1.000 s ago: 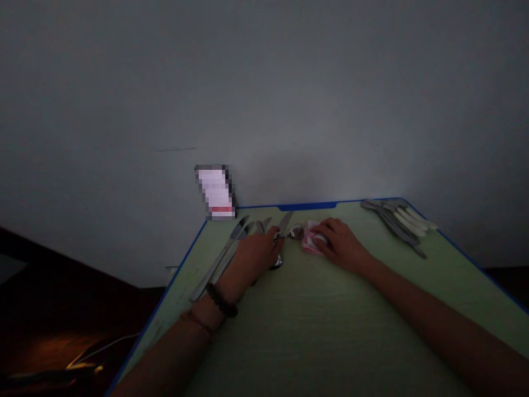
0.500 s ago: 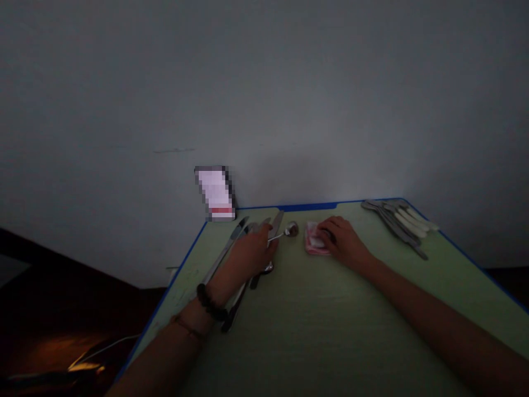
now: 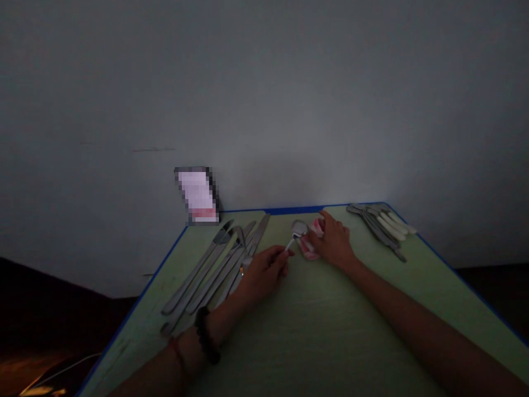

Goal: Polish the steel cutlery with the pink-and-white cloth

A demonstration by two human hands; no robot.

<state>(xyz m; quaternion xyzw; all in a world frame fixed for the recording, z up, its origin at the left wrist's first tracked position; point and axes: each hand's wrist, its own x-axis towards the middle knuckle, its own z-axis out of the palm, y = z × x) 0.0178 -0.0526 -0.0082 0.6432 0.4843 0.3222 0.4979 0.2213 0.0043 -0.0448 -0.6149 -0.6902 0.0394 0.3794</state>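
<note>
Pinched by its handle, a metal spoon (image 3: pixel 299 227) is in my left hand (image 3: pixel 264 270), its bowl pointing away from me and to the right. My right hand (image 3: pixel 335 240) grips a pink and white cloth (image 3: pixel 311 252), with the cloth bunched beside the spoon's bowl. Whether cloth and spoon touch is hard to make out. Left of my left hand, several metal knives and other cutlery (image 3: pixel 206 275) lie side by side on the pale green table (image 3: pixel 314 331), partly hidden by that hand and forearm.
At the right back lies a group of cutlery (image 3: pixel 378 229), some with white handles. A phone (image 3: pixel 198 194) with a lit, blurred screen leans on the grey wall (image 3: pixel 264 99) behind the table. Blue edging (image 3: pixel 293 210) runs round the tabletop.
My left hand has come away from the cutlery pile, moving right with the spoon, now near the cloth. My right hand has lifted and bunched the cloth. The view has shifted slightly right.
</note>
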